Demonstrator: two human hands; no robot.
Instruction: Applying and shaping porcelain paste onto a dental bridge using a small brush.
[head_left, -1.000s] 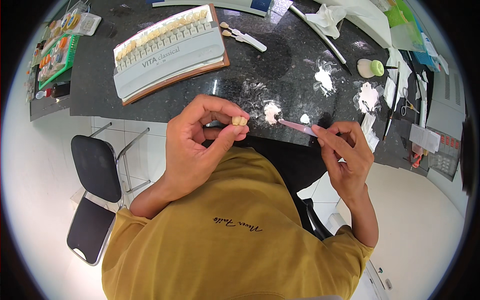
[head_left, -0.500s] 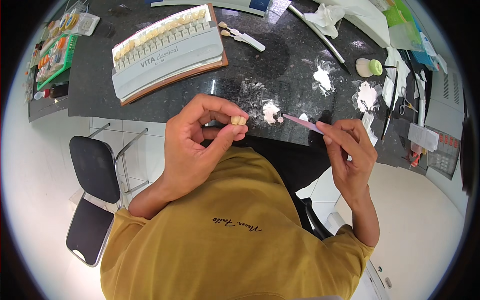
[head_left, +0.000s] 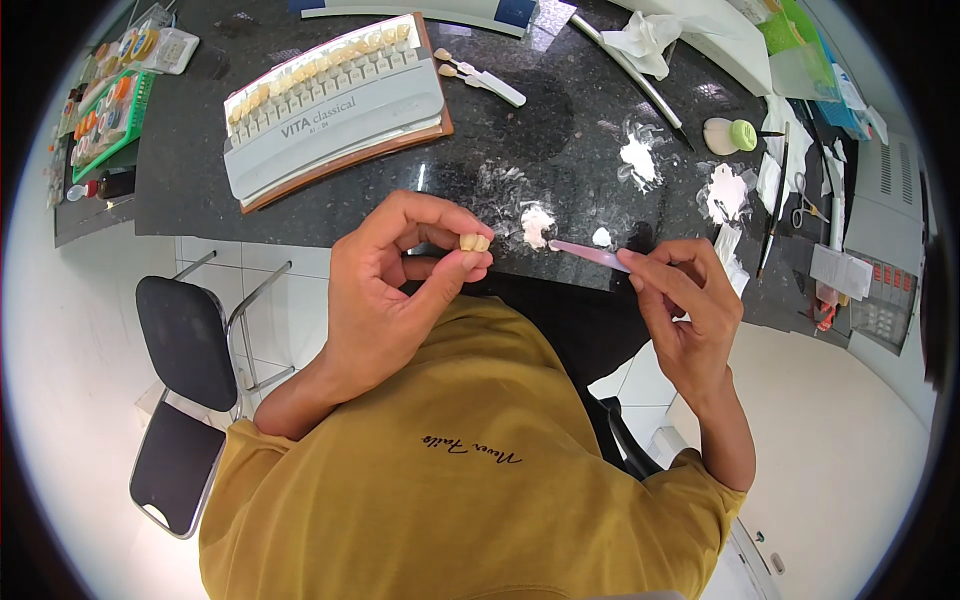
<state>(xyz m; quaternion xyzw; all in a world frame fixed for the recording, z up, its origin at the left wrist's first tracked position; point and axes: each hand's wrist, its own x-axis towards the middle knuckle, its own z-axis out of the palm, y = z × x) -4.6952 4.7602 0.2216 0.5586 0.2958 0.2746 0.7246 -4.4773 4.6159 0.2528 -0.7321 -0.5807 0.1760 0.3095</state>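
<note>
1. Clearly, in the head view the left hand is raised in front of the chest, and its fingers are closed narrowly on a small cream tooth piece, thumb below and forefinger above. So the piece stands free at the fingertips, where a tool can reach it.
2. The right hand pinches a thin pink strip at one end. Its free end points to the tooth piece but stays apart from it; it is perhaps a file, the view is too small to be sure.
3. Both hands are over the near edge of the dark bench, just above patches of white powder, probably so that dust falls on the bench.
4. Farther back, a grey shade guide with rows of sample teeth lies tilted, within reach for comparing. A black chair stands on the person's left.
</note>
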